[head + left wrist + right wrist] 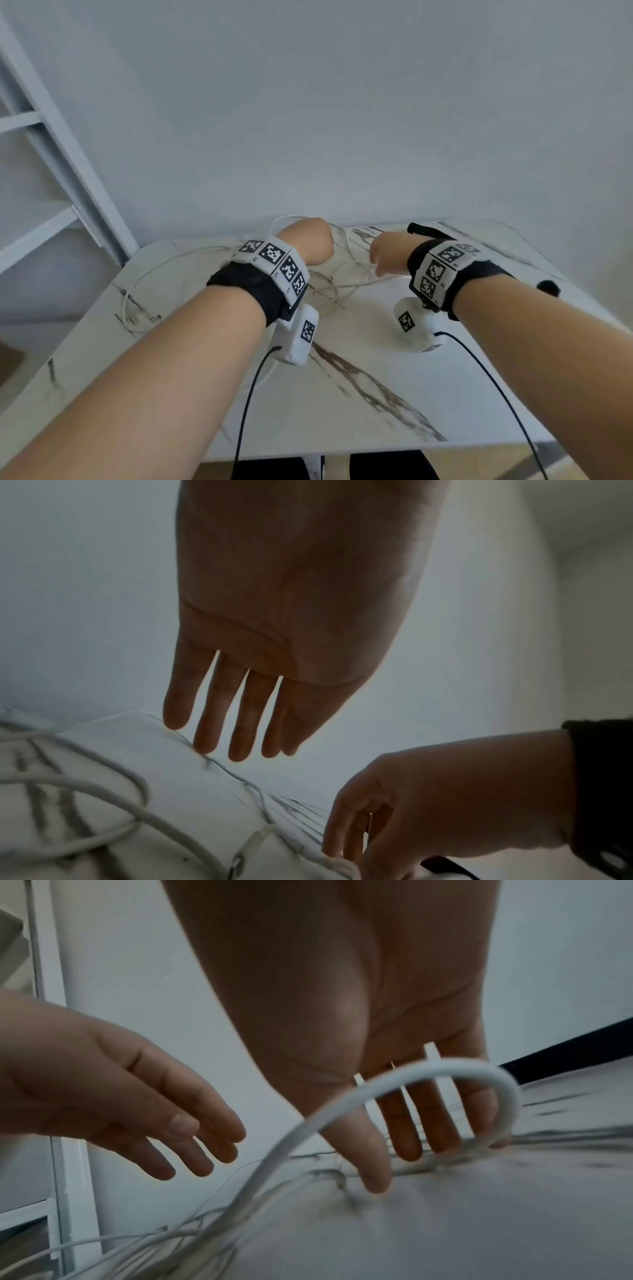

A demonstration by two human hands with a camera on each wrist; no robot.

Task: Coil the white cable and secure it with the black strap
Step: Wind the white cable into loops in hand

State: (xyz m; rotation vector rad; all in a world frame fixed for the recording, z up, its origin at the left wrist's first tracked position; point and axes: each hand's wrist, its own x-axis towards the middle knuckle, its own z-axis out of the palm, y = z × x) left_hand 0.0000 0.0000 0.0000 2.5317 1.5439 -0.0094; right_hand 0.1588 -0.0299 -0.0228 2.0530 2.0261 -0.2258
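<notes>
The white cable (pixel 137 284) lies in loose loops on the marble table (pixel 376 394), mostly to the left. One strand (pixel 359 282) runs between my hands. My left hand (pixel 315 240) hovers over the far loops with straight fingers (pixel 240 737), holding nothing. My right hand (pixel 380 260) reaches down with its spread fingertips (pixel 377 1183) on the table among the strands. An arch of cable (pixel 411 1069) rises in front of its palm. The black strap (pixel 424 230) lies just behind the right hand near the table's far edge.
A plain wall stands right behind the table's far edge. White shelving (pixel 51 144) is at the left. A small black object (pixel 548 287) sits by the table's right edge. Black leads (pixel 246 404) hang from both wrist cameras over the near part of the table.
</notes>
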